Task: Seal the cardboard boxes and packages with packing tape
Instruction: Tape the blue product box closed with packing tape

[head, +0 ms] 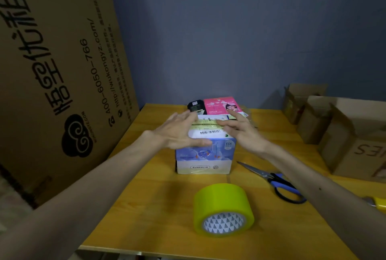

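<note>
Blue-white box [205, 155], yellowish tape strip [205, 123] across labelled top.

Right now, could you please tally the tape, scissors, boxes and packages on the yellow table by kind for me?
Tape rolls: 1
Scissors: 1
Printed blue box: 1
Small packages behind it: 2
Open brown cartons at the right: 3
Total: 8
</note>
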